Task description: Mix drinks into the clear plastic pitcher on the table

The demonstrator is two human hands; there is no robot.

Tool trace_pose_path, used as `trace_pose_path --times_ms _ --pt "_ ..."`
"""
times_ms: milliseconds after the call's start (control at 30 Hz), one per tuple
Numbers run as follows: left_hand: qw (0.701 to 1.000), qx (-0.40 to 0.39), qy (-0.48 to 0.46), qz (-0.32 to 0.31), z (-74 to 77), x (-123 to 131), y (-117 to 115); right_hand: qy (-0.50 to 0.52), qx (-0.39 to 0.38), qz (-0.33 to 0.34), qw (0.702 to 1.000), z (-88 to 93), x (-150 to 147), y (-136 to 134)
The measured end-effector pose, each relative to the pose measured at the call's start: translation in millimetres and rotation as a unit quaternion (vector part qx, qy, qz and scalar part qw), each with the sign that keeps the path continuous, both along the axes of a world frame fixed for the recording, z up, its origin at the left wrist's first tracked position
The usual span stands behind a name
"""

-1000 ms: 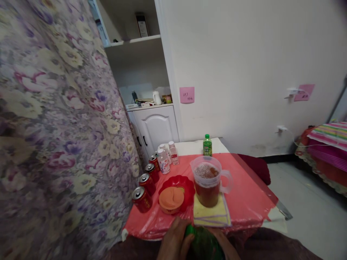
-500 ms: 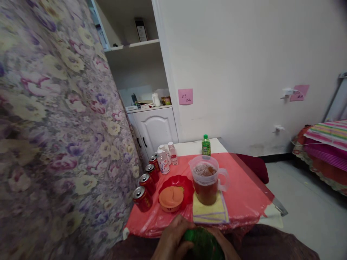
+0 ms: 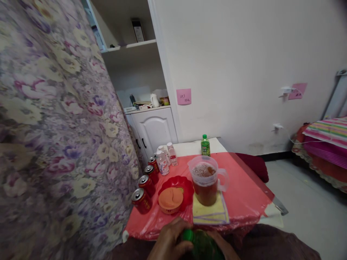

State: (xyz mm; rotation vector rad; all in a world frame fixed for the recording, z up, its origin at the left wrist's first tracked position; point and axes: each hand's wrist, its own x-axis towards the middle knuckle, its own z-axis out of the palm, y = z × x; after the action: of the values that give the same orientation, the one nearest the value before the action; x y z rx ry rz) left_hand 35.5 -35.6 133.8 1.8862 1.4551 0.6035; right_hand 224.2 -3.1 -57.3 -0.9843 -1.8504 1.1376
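At the bottom edge, low in front of the table, a green bottle (image 3: pixel 204 245) with a green cap lies between my hands, its cap end toward the left. My left hand (image 3: pixel 170 238) has its thumb and fingers around the cap end. My right hand (image 3: pixel 223 245) wraps the far side of the bottle's body, partly cut off by the frame. Just beyond them stands a clear jug (image 3: pixel 206 187) of brown, foamy drink on a yellow cloth (image 3: pixel 210 215). Left of the jug, an orange container (image 3: pixel 170 199) rests in a red scalloped bowl (image 3: pixel 187 184).
Several red cans (image 3: pixel 141 200) line the table's left side, with small clear bottles (image 3: pixel 163 163) behind. A green-capped bottle (image 3: pixel 205 146) stands near the wall. Floral curtain (image 3: pixel 62 126) hangs at left; a bed (image 3: pixel 325 144) is at right.
The bottle in my hands has turned slightly, and my left hand has shifted a little left with the cap end. The camera view has moved slightly.
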Motion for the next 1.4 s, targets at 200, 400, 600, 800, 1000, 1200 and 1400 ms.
trace_pose_path --times_ms 200,400,600,800,1000,1200,1400 --pt "0.999 0.005 0.007 -0.033 -8.3 -5.7 2.9 0.025 -0.022 0.007 0.999 15.0 -7.9 -4.2" --pt "0.994 0.045 0.020 -0.093 -16.0 -12.2 11.1 0.038 -0.044 0.008 0.998 25.1 -11.6 -7.4" --pt "0.992 0.068 -0.009 -0.104 -15.1 -10.4 7.7 0.030 -0.068 0.020 0.997 18.3 -9.4 -3.9" --pt "0.989 0.106 -0.033 -0.097 -14.9 -10.3 3.1 0.011 -0.078 0.023 0.997 7.1 -1.6 -3.3" --pt "0.986 0.115 -0.055 -0.112 -23.9 -18.6 1.9 0.015 -0.092 0.016 0.995 9.6 -4.1 -0.5" --pt "0.997 0.068 0.030 0.037 -16.9 -4.9 -4.5 0.025 -0.100 0.011 0.995 15.9 -1.4 -4.3" --pt "0.994 0.087 -0.016 -0.064 -19.7 -11.7 -4.3 0.038 -0.097 0.006 0.995 22.8 -3.5 -4.9"
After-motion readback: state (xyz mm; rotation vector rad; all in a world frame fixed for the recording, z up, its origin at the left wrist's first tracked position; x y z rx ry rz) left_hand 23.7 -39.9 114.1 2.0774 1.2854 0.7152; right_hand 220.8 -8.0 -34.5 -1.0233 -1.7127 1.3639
